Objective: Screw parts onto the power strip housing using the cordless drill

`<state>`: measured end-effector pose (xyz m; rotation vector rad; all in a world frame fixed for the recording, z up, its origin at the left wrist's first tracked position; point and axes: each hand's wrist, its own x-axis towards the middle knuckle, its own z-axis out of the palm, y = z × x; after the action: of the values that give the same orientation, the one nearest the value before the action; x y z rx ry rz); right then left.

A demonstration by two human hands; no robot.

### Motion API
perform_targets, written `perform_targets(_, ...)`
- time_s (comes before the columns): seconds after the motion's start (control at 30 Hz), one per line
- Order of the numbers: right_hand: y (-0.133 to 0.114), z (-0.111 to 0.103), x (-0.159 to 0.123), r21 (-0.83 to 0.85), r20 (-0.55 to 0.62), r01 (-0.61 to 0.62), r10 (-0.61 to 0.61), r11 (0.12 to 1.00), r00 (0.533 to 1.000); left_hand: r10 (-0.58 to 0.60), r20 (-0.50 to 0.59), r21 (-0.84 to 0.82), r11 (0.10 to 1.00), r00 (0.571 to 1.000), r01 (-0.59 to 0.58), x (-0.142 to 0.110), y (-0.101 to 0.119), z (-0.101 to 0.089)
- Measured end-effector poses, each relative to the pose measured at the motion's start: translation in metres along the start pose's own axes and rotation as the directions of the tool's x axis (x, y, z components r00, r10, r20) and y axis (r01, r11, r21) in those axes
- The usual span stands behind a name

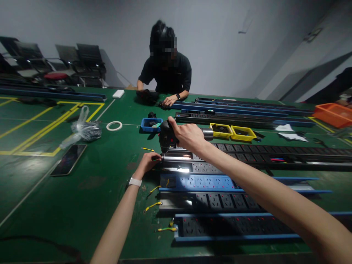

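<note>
My right hand is wrapped round a black power screwdriver, its tip pointing down at the left end of a power strip with a shiny metal casing. Close beside that tip, my left hand has its fingers pinched together at the strip's end; what they hold is too small to make out. More power strips lie parallel nearer me, among them one with blue sockets and one in a blue channel. Short yellow-green wires stick out from their left ends.
Across the green table a co-worker in black handles another strip. A blue tray, yellow bins and an orange crate stand beyond my hands. To the left lie a phone, a plastic bag and a tape roll.
</note>
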<state>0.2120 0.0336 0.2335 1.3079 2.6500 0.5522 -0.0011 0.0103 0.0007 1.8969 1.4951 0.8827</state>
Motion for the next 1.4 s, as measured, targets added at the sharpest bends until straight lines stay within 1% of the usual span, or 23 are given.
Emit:
perform_targets(0.2,-0.001,-0.001,0.001,-0.001,0.018,0.002,-0.002,1.0,1.0,0.001,0.003,-0.009,1.0,1.0,-0.001,0.0,0.002,0.0)
perform_targets(0.33,-0.002,-0.001,0.001,0.004,0.005,-0.003,0.003,1.0,1.0,0.005,-0.004,-0.008,1.0,1.0,-0.005,0.0,0.002,0.0)
perform_targets(0.47,-0.002,-0.002,0.001,-0.007,0.012,-0.005,0.005,1.0,1.0,-0.023,0.011,0.007,1.0,1.0,0.023,0.0,0.002,0.0)
perform_targets(0.6,-0.003,-0.004,0.0,-0.015,0.016,0.024,-0.024,1.0,1.0,-0.042,0.026,-0.011,0.999,0.999,0.042,0.0,0.006,-0.002)
perform_targets(0.77,-0.007,-0.006,-0.003,-0.035,-0.049,0.065,-0.067,0.997,0.997,-0.054,0.039,-0.047,0.997,0.998,0.056,-0.002,0.013,-0.005)
perform_targets(0.9,-0.011,-0.005,-0.004,-0.049,-0.085,0.072,-0.076,0.996,0.993,-0.071,0.038,-0.048,0.996,0.997,0.073,-0.002,0.014,-0.005)
perform_targets(1.07,-0.013,-0.004,-0.002,-0.059,-0.108,0.084,-0.09,0.995,0.99,-0.058,0.024,-0.04,0.997,0.998,0.059,-0.003,0.012,-0.003)
perform_targets(1.4,-0.01,-0.003,0.002,-0.063,-0.06,0.067,-0.071,0.996,0.996,0.002,-0.006,-0.027,1.0,1.0,-0.003,-0.001,0.007,-0.001)
